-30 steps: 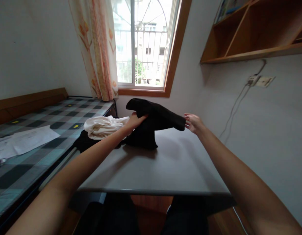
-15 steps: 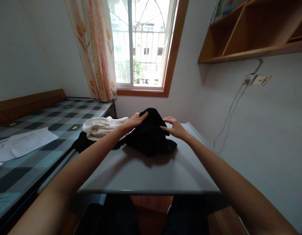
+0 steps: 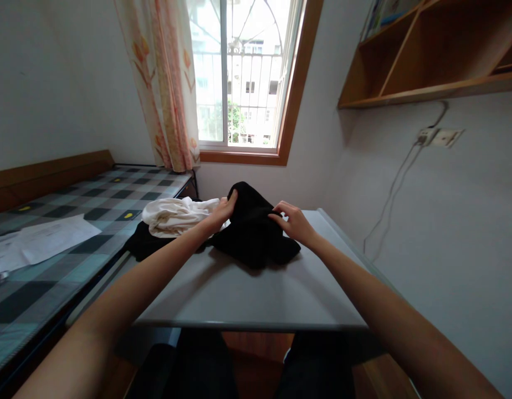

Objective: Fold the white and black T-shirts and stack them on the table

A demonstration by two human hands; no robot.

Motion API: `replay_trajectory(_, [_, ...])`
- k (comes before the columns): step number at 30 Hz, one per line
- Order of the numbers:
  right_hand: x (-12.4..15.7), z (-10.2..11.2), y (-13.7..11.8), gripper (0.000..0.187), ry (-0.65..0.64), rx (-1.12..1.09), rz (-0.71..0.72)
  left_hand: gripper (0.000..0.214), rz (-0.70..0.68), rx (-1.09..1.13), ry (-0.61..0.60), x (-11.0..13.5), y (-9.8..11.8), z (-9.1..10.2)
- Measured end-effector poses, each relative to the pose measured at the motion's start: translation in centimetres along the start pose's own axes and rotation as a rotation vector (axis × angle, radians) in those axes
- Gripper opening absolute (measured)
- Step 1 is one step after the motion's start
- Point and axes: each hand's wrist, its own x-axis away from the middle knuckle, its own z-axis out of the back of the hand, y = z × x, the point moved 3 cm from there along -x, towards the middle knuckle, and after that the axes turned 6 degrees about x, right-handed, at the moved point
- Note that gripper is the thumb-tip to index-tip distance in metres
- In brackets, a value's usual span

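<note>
A crumpled black garment [image 3: 254, 238] is bunched up over the table, its upper part lifted and its lower folds on or just above the surface. My left hand [image 3: 226, 209] is closed on its upper left edge, thumb on the near side and the other fingers partly hidden behind the cloth. At its right side my right hand [image 3: 292, 220] pinches a fold between thumb and fingers. What kind of garment it is, I cannot make out. Beyond my left forearm, a heap of white cloth [image 3: 177, 216] lies on more black cloth [image 3: 143, 242].
The light grey table [image 3: 239, 305] reaches toward the window wall. On the left stands a bed with a checked cover [image 3: 85, 191] and white papers [image 3: 52, 238] on it. A wooden shelf [image 3: 430, 88] hangs at upper right, above a wall socket [image 3: 428, 136] with a cable.
My left hand has moved slightly left, drawing the garment's raised top with it. My right hand now grips a fold where its fingers were more spread.
</note>
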Motion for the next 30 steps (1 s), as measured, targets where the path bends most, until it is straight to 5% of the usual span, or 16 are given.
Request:
replay_trajectory(3, [0.0, 2.7, 2.6, 0.023, 0.276, 0.006, -0.124, 0.061, -0.036, 0.128, 0.075, -0.7, -0.1, 2.3])
replay_trajectory(7, [0.8, 6.3, 7.0, 0.02, 0.629, 0.033, -0.299, 0.06, -0.088, 0.311, -0.051, -0.9, -0.1, 4.8])
replay_trajectory(10, [2.3, 7.4, 10.2, 0.019, 0.695, 0.055, -0.432, 0.056, -0.022, 0.313, -0.188, -0.3, -0.9, 6.0])
replay_trajectory(13, [4.0, 7.2, 13.0, 0.019, 0.452, 0.082, -0.564, 0.052, 0.17, 0.031, -0.375, 0.8, -2.4, 6.9])
replay_trajectory(16, [5.8, 5.6, 14.7, 0.018, -0.178, 0.094, -0.621, 0.046, 0.253, -0.491, -0.5, 2.2, -3.2, 7.7])
replay_trajectory(19, [8.0, 4.0, 14.6, 0.018, -0.767, 0.073, -0.582, 0.037, 0.042, -1.026, -0.418, 3.2, -2.5, 7.6])
replay_trajectory(21, [8.4, 3.6, 13.5, 0.036, -0.824, 0.132, -0.541, 0.032, -0.208, -1.184, -0.334, 3.9, -1.7, 6.5])
replay_trajectory(24, [7.7, 3.0, 10.8, 0.07, -0.636, 0.248, -0.406, 0.05, -0.627, -1.156, -0.406, 5.4, -1.0, 3.8])
replay_trajectory(27, [7.0, 1.7, 8.2, 0.052, -0.683, 0.238, -0.312, 0.06, -0.869, -1.119, -0.661, 7.1, -1.7, 1.1])
replay_trajectory(30, [6.2, 1.4, 7.6, 0.021, -0.597, 0.339, -0.371, 0.075, -0.854, -1.205, -0.858, 8.3, -3.9, -0.6])
